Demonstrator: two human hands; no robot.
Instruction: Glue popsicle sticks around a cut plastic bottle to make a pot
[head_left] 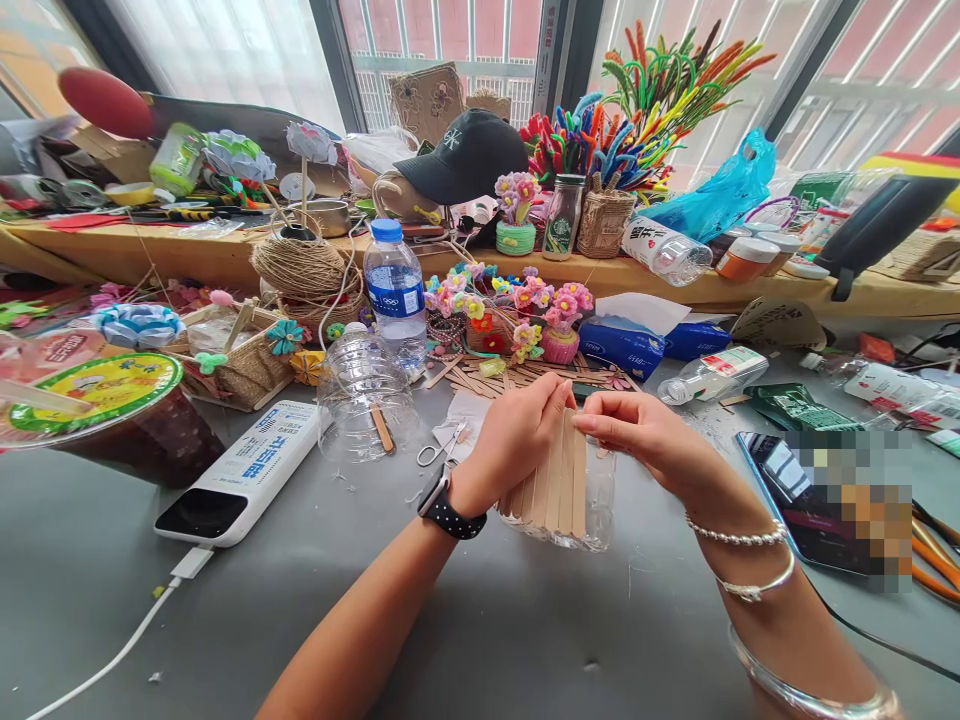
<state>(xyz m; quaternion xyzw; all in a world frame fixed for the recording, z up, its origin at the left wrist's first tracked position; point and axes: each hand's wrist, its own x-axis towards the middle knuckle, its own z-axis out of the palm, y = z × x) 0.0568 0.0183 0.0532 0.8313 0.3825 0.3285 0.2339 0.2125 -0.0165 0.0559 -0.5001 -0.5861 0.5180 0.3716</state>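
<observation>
A clear plastic container [600,510], perhaps a cut bottle piece, stands on the grey table with wooden craft sticks [555,490] side by side over its near face. My left hand [517,430] is wrapped round its left side, thumb near the sticks' top ends. From the right, my right hand [641,430] pinches the top of the rightmost craft stick at the rim. The right wall of the container shows bare plastic. Behind my hands lies a pile of loose craft sticks [472,378]. Small scissors [442,446] rest left of my left hand.
Left are a cut plastic bottle top [367,400], a white power bank [240,470] and a drink cup [112,420]. A capped water bottle [395,295] stands behind. On the right lie a phone [795,500] and a small bottle [712,375]. A crowded wooden shelf [465,268] spans the back.
</observation>
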